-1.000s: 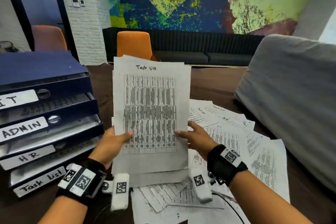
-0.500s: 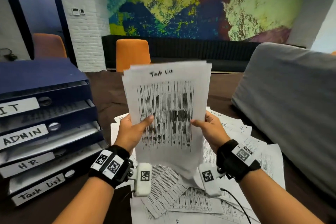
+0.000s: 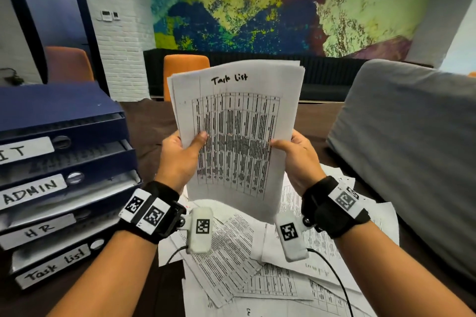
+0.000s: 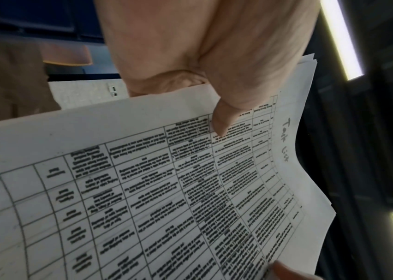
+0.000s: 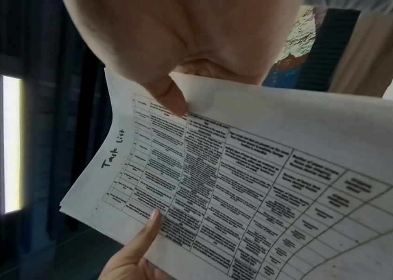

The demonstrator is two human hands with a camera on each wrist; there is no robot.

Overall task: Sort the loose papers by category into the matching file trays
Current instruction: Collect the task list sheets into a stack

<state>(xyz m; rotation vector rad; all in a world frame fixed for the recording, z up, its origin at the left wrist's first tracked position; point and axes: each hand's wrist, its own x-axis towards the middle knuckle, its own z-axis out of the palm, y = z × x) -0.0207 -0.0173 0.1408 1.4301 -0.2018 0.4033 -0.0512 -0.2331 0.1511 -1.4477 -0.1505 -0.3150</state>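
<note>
I hold a stack of "Task list" papers [image 3: 237,131] upright in front of me, above the table. My left hand [image 3: 180,154] grips its left edge, thumb on the printed front, fingers behind. My right hand [image 3: 296,154] grips the right edge the same way. The left wrist view shows the stack [image 4: 166,189] under my left thumb [image 4: 221,121]; the right wrist view shows the stack [image 5: 238,180] under my right thumb [image 5: 171,100]. To the left stands a blue set of file trays [image 3: 85,162] labelled IT, ADMIN, HR and Task list [image 3: 54,265] at the bottom.
Several loose printed sheets [image 3: 257,265] lie spread on the dark table [image 3: 149,121] below my hands. A grey padded chair back [image 3: 412,152] rises at the right. An orange chair [image 3: 185,67] stands across the table, another orange chair [image 3: 68,64] at the far left.
Both hands have lifted the Task list stack higher off the loose pile, and it now stands more upright, tilted slightly right. The grips have slid up its side edges.
</note>
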